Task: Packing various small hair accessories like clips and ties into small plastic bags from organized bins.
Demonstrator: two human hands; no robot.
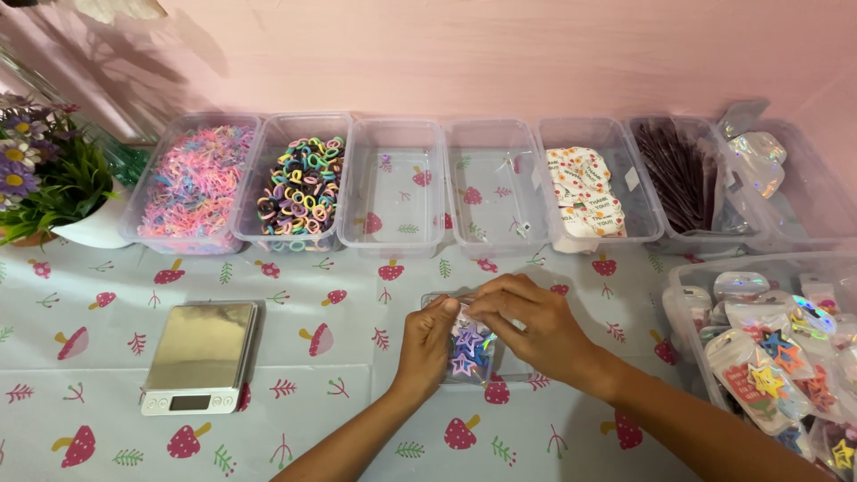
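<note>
Left hand (pixel 427 337): holds the small clear pouch (pixel 470 350) of star clips.
Right hand (pixel 527 317): pinches the pouch's top edge.
Progress: pouch filled; finished pouches fill the bin (pixel 683 295) alongside.

Hands (pixel 486 330) hide packet's (pixel 469 353) top; right bin (pixel 678 286) cut off.

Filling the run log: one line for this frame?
left hand: holds clear pouch of star clips | right hand: pinches pouch top | nearby: pocket scale, row of clear bins
</note>
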